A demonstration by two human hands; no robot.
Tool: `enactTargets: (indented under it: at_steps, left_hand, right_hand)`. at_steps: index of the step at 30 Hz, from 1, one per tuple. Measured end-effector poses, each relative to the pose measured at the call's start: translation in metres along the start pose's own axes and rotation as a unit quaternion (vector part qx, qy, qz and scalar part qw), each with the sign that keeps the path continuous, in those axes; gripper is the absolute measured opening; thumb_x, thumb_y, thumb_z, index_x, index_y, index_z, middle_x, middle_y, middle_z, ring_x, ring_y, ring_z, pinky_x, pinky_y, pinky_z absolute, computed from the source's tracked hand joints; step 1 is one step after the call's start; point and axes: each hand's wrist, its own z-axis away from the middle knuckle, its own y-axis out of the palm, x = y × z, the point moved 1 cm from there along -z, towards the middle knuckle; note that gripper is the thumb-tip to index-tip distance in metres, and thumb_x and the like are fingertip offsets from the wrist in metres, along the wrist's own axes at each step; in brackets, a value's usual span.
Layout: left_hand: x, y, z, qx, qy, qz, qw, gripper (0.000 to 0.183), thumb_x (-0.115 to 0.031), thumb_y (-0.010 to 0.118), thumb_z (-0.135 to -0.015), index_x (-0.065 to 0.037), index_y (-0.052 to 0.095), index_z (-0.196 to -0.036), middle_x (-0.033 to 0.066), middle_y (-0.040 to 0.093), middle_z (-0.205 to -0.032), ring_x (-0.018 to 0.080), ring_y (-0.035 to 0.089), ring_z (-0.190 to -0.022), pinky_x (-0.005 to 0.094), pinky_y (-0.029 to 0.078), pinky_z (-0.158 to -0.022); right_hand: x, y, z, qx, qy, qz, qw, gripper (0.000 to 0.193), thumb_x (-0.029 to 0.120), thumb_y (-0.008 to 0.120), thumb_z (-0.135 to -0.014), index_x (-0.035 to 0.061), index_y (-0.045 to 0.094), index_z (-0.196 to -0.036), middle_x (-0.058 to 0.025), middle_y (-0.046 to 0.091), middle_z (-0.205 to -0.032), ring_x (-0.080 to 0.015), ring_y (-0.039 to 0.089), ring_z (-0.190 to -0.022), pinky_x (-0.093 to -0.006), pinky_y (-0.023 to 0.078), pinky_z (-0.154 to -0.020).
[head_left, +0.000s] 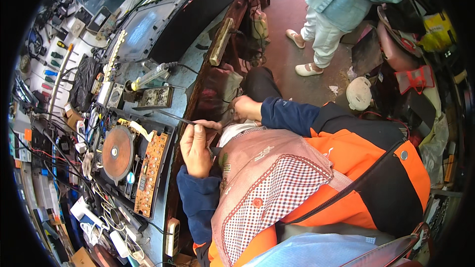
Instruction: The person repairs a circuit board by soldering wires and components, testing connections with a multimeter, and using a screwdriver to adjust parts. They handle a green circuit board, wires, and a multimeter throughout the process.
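On the far left, a row of small screwdrivers with coloured handles (53,64) sits by a long, thin orange and white strip (62,76). Next to it lies a crumpled black plastic bag (86,85). Closer in, a flat, round, copper-brown disc (122,160) sits in an open black case on the pale blue desk (185,76). Beside the disc, in the same case, is a long orange-brown circuit board (150,175).

Farther up the desk stands a big black box with a shiny grey front (183,27). A clear tube with a yellow end (152,75) lies near a small grey metal box (156,98). A thin dark rod (173,116) runs from near that box, past the edge of the desk, to the left hand (197,151). The left hand's fingers are bent and the rod meets their tips, but I cannot tell if they pinch it.

The right hand (246,109) is just beyond, near a white cloth (236,131). Its fingers curl in, and I cannot tell what they hold. To the right, another person in a light blue top (346,7) stands on the floor (287,7), near a round white lid (357,94).
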Motion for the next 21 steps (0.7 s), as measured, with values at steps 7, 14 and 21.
enactTargets:
  at_steps: [7, 14, 21]
  left_hand:
    - [-0.059, -0.018, 0.04, -0.04, 0.096, 0.022, 0.994, 0.041, -0.028, 0.053, -0.115, -0.001, 0.056, -0.084, 0.0089, 0.054, -0.065, 0.0192, 0.054, -0.057, 0.0336, 0.049, -0.056]
    - [-0.062, -0.027, 0.043, -0.097, 0.065, -0.261, 0.958, 0.033, -0.024, 0.057, -0.113, -0.002, 0.061, -0.09, 0.0048, 0.059, -0.073, 0.0165, 0.055, -0.061, 0.0302, 0.042, -0.056]
    - [0.039, -0.038, -0.003, 0.052, 0.052, -0.678, 0.732, 0.026, -0.028, 0.073, -0.097, -0.004, 0.074, -0.087, 0.0153, 0.07, -0.089, 0.039, 0.071, -0.085, 0.0513, 0.057, -0.075]
  right_hand:
    - [0.033, -0.035, -0.049, -0.133, -0.007, -0.527, 0.84, 0.016, -0.002, 0.05, -0.1, -0.0035, 0.059, -0.114, -0.0202, 0.062, -0.107, -0.0361, 0.065, -0.085, -0.0505, 0.062, -0.079]
    - [0.077, -0.119, -0.062, -0.087, -0.085, -0.567, 0.815, 0.008, 0.007, 0.054, -0.105, 0.004, 0.058, -0.099, -0.0038, 0.059, -0.085, -0.0114, 0.049, -0.063, -0.0261, 0.039, -0.051]
    - [0.13, -0.078, 0.057, 0.011, -0.104, -0.473, 0.875, 0.018, 0.014, 0.054, -0.107, 0.0022, 0.065, -0.115, -0.0063, 0.065, -0.1, -0.0189, 0.059, -0.085, -0.0299, 0.049, -0.074]
